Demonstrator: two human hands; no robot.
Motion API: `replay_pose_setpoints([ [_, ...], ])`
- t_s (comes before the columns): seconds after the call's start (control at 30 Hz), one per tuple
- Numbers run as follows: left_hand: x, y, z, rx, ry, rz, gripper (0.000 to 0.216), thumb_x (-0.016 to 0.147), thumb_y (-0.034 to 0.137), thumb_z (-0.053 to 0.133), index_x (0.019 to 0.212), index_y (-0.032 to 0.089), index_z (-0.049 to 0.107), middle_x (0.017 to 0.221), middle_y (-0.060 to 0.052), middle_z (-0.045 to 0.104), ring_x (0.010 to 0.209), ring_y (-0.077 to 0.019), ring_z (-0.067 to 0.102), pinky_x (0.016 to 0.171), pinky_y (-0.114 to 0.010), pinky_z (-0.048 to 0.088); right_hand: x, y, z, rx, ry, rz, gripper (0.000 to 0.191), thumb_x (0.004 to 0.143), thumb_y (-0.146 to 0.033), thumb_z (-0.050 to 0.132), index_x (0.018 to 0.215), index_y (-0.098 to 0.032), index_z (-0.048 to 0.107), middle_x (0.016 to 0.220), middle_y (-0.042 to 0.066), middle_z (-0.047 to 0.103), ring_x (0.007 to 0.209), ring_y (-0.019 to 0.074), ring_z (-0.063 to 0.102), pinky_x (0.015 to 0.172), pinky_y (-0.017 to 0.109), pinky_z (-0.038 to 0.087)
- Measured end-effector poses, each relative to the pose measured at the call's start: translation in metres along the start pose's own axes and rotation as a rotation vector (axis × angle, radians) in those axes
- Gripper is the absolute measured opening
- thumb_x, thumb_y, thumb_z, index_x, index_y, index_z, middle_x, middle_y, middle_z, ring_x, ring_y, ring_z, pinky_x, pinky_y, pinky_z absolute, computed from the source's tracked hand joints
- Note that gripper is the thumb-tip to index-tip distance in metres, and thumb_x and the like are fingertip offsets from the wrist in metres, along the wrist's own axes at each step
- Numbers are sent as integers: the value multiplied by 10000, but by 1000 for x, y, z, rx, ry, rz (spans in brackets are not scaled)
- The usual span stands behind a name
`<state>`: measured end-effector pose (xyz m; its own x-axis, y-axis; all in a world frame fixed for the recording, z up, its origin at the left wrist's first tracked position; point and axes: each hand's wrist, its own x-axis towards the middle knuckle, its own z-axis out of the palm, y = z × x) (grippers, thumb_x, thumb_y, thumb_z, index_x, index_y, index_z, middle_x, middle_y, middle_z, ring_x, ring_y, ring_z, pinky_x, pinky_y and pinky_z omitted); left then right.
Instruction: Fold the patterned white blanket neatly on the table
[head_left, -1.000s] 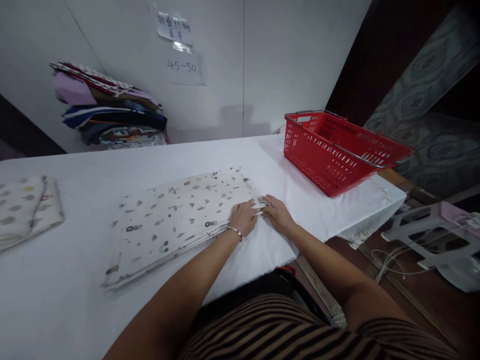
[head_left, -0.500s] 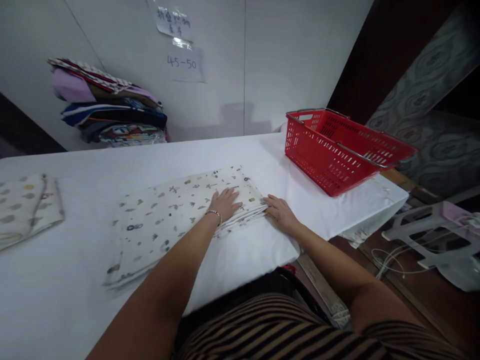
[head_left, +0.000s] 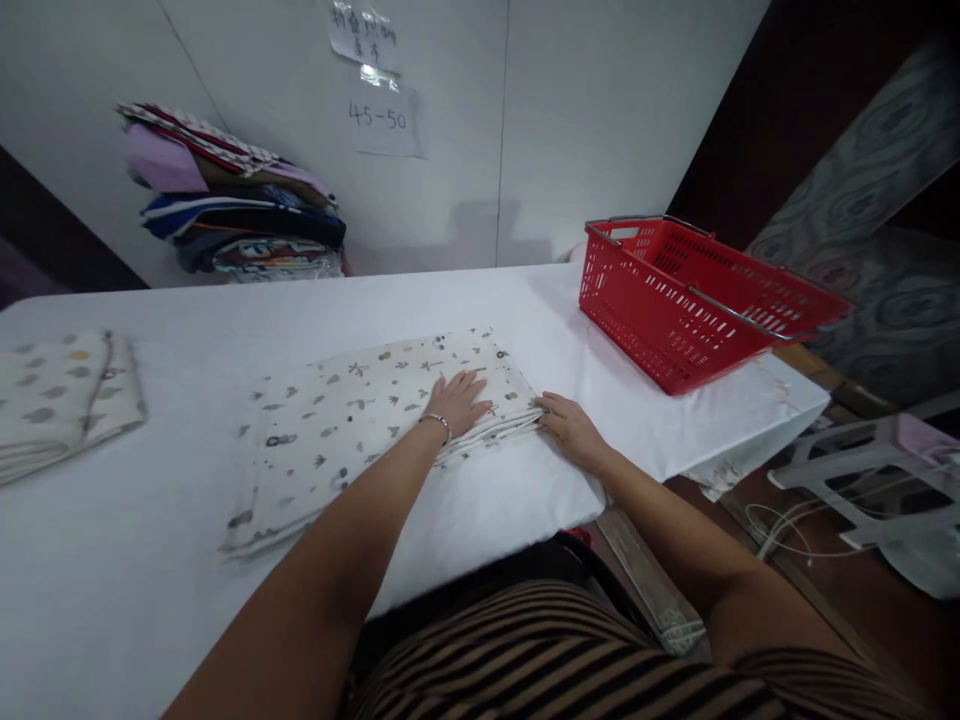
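A folded white cloth [head_left: 322, 430] with small grey, green and tan prints lies flat on the white-covered table in front of me. My left hand [head_left: 456, 402] rests on top of it, palm down with the fingers spread, a bracelet at the wrist. At the cloth's right front corner is my right hand [head_left: 571, 430], its fingers closed on the stacked edge. Several folded layers show along that edge between the hands. The left forearm covers part of the cloth's front side.
Left on the table [head_left: 172, 610] lies another folded printed cloth [head_left: 64, 400]. A red basket [head_left: 660, 310] with metal handles stands at the right end. Folded fabrics [head_left: 240, 215] are piled against the wall, below paper signs [head_left: 382, 118]. A pale plastic stool [head_left: 847, 475] and cables are at right.
The whole view has shifted slightly, so things appear a little farther right. Both hands keep their places on the cloth, which lies as before.
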<state>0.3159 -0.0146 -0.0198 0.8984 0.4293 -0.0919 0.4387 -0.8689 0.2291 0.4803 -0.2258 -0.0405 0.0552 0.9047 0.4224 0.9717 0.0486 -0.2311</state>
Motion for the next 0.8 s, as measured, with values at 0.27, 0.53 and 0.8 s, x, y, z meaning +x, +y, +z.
replay_pose_setpoints([
  [0.27,-24,-11,-6,16,7,-2,589,858,580,301,1361,281,357,1511,-44,193,1386,-249,130,1090,-524,78,-2,1,0,19,-6,-3,179,886,-210,476,911,-223,653,1260,75,552,1231,246,436,977,472,415],
  [0.53,-61,-21,-13,-93,33,-69,583,878,586,240,1348,273,385,1497,-45,240,1379,-218,174,1095,-445,158,-7,-1,0,-46,5,46,204,885,-250,492,1022,-239,642,1284,85,531,1241,287,419,965,508,406],
  [0.8,-114,-21,6,-35,129,93,468,880,511,372,1284,289,453,1450,-22,348,1348,-220,248,1091,-443,172,-11,0,4,-93,37,36,215,897,-256,465,984,-220,658,1267,94,548,1214,284,453,955,490,424],
])
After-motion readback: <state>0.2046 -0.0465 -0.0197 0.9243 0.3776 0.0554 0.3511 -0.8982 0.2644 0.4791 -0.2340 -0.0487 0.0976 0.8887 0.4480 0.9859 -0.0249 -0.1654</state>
